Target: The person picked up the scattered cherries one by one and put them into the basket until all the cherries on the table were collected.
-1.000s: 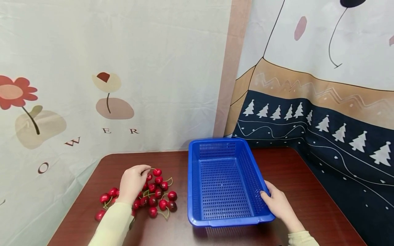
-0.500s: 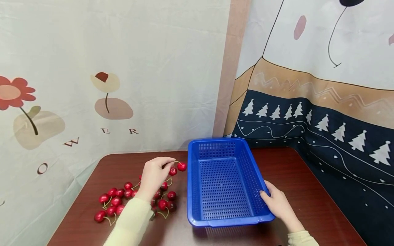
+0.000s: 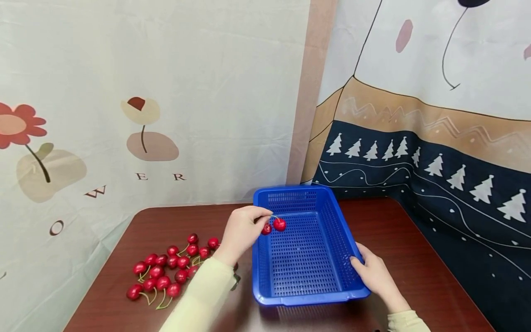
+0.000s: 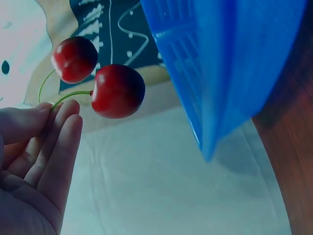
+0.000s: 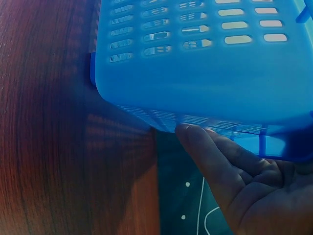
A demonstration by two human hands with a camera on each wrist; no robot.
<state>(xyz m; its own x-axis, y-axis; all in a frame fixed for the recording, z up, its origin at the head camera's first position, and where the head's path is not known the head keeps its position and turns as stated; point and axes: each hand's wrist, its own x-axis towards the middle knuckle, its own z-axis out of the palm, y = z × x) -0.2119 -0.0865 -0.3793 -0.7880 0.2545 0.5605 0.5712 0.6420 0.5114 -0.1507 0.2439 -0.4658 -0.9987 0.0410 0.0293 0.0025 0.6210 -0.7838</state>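
Observation:
Two red cherries (image 4: 118, 92) dangle by green stems pinched between the thumb and fingers of my left hand (image 3: 244, 230). In the head view this pair (image 3: 280, 224) hangs over the left rim of a blue perforated plastic basket (image 3: 298, 301). My right hand (image 3: 375, 272) grips the basket's right rim, its thumb over the edge. From the right wrist view, the fingers (image 5: 205, 147) lie against the outside of the basket wall (image 5: 205, 83). Loose cherries with stems (image 3: 156, 272) are spread over the table left of the basket; my left forearm hides some.
The dark red wooden table (image 3: 415, 258) has rounded far corners. Behind it hangs a pale printed cloth (image 3: 224, 115), with a dark tree-patterned part (image 3: 435, 193) on the right. The basket stands near the table's far edge.
My left hand has lifted two cherries by their stems from the pile and carried them right, to over the basket's left rim. The right hand and basket have stayed in place.

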